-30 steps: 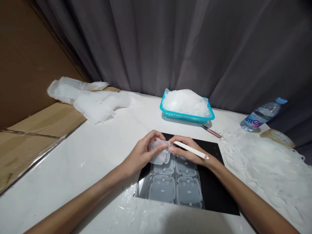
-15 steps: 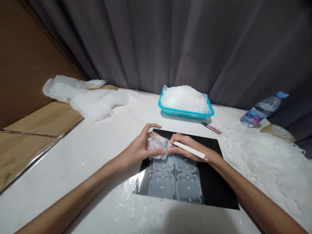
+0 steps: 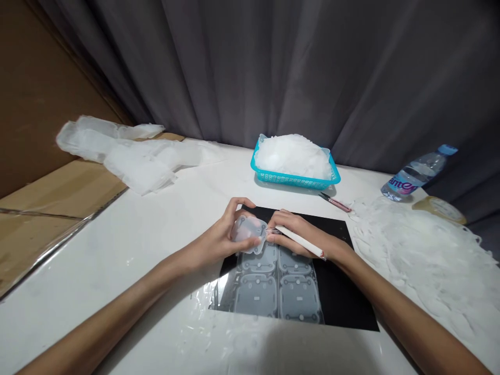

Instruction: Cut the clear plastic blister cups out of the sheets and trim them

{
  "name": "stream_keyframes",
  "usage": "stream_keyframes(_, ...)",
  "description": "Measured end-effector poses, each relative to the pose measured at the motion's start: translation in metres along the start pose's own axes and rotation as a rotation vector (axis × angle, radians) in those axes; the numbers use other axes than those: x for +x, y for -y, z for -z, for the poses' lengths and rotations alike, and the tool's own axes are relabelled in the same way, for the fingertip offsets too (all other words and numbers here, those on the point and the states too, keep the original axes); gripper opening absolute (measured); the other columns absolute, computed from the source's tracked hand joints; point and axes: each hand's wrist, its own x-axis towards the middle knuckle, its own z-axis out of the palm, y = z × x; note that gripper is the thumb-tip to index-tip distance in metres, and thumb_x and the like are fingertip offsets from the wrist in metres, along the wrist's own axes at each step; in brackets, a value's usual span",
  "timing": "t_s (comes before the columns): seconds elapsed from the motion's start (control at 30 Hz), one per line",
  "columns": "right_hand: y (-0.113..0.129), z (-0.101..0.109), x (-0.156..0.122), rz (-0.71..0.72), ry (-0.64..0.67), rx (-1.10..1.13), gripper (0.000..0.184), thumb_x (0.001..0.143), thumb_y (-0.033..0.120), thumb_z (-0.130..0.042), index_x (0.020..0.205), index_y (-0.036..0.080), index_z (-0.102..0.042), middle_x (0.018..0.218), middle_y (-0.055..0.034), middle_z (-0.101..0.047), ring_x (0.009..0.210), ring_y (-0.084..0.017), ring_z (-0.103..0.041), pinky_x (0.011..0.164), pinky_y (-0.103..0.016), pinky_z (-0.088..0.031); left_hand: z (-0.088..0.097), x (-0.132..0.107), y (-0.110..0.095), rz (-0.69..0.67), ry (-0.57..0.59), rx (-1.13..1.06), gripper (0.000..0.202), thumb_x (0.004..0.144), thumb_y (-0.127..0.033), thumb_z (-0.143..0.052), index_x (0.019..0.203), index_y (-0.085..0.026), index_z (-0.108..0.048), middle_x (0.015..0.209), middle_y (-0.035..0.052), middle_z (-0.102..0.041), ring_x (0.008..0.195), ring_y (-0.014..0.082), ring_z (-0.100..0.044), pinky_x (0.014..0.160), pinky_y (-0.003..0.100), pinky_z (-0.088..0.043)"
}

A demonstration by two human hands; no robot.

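My left hand [image 3: 224, 234] is closed around a small translucent plastic piece [image 3: 247, 233], lifted at the far end of a clear sheet of moulded pieces [image 3: 273, 284]. That sheet lies on a black mat [image 3: 344, 291]. My right hand [image 3: 297, 237] pinches a thin white pen-like tool [image 3: 300, 242], and its tip meets the plastic piece held by the left hand. Both hands touch at the sheet's far edge.
A turquoise basket [image 3: 295, 179] heaped with clear plastic pieces stands behind the mat. A pink-handled tool [image 3: 336, 202] lies beside it. White plastic trimmings [image 3: 425, 260] cover the right side. A water bottle [image 3: 417, 174] lies far right. Clear bags [image 3: 125, 151] lie far left over cardboard [image 3: 58, 192].
The left hand has curled the plastic piece up off the sheet and turned it slightly. The right hand with the tool stays at the piece's edge. The view has shifted a little.
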Motion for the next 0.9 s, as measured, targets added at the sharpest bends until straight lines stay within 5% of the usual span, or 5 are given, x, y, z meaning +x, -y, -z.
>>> stream_keyframes(0.3,-0.012,0.01,-0.001,-0.042,-0.104,-0.115,0.01,0.101,0.025,-0.057,0.092,0.021,-0.059,0.094,-0.0057,-0.062,0.09,-0.022,-0.057,0.086,-0.035,-0.045,0.01,-0.002,-0.003,0.079,0.152,0.006,0.057,0.088,-0.031,-0.079,0.129,-0.032,-0.04,0.113,0.0061,-0.067,0.07,0.0127,-0.061,0.061,0.024,-0.045)
stream_keyframes(0.43,-0.004,0.022,-0.004,-0.026,-0.036,0.002,0.007,0.099,0.027,-0.062,0.101,0.022,-0.065,0.102,-0.0053,-0.066,0.096,-0.022,-0.062,0.091,-0.035,-0.047,0.008,-0.002,-0.01,0.051,0.114,-0.005,0.059,0.087,-0.031,-0.08,0.132,-0.031,-0.043,0.11,0.0064,-0.068,0.078,0.0164,-0.065,0.066,0.027,-0.048)
stream_keyframes(0.63,0.005,0.033,-0.007,-0.04,-0.088,0.078,0.028,0.094,0.024,-0.067,0.121,0.025,-0.065,0.111,-0.0058,-0.068,0.108,-0.025,-0.063,0.098,-0.039,-0.048,0.003,-0.002,-0.017,-0.067,0.053,0.104,0.056,0.086,-0.032,-0.081,0.132,-0.028,-0.05,0.116,0.0085,-0.066,0.098,0.0226,-0.065,0.08,0.031,-0.052)
stream_keyframes(0.9,0.022,0.028,-0.003,-0.088,-0.143,0.166,0.012,0.099,0.031,-0.066,0.097,0.021,-0.073,0.096,-0.0021,-0.069,0.091,-0.018,-0.065,0.085,-0.03,-0.047,-0.001,-0.004,-0.028,-0.127,0.052,0.085,0.051,0.087,-0.031,-0.081,0.127,-0.026,-0.05,0.11,0.0042,-0.065,0.094,0.0177,-0.064,0.08,0.028,-0.051)
